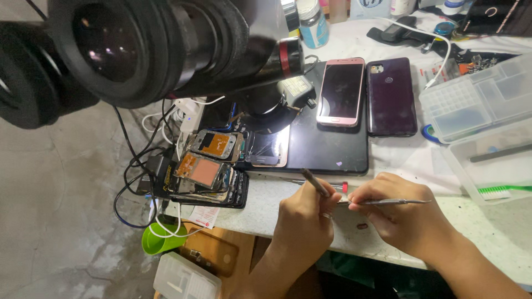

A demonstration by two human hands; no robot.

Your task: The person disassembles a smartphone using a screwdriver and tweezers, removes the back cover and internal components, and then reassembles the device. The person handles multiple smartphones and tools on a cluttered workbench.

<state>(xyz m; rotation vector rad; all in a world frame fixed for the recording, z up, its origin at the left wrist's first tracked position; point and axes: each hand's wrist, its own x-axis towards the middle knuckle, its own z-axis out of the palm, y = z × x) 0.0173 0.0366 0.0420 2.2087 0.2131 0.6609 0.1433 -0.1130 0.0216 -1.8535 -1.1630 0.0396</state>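
Observation:
My left hand [306, 213] is closed around a thin grey metal tool [313, 181] that sticks up and to the left. My right hand [403, 213] pinches fine metal tweezers [393, 202] lying flat, tips toward the left hand. Both hands meet at the front edge of the white bench [499, 232], and whatever small part lies between them is hidden by the fingers. A red-tipped tool [332, 185] lies just behind them.
A black microscope [155, 44] fills the upper left. Beneath it lies a black mat [327, 149] with a pink phone [341, 91]; a dark purple phone [390, 97] lies beside it. Stacked opened phone frames [208, 171] sit left, clear plastic boxes [476, 105] right.

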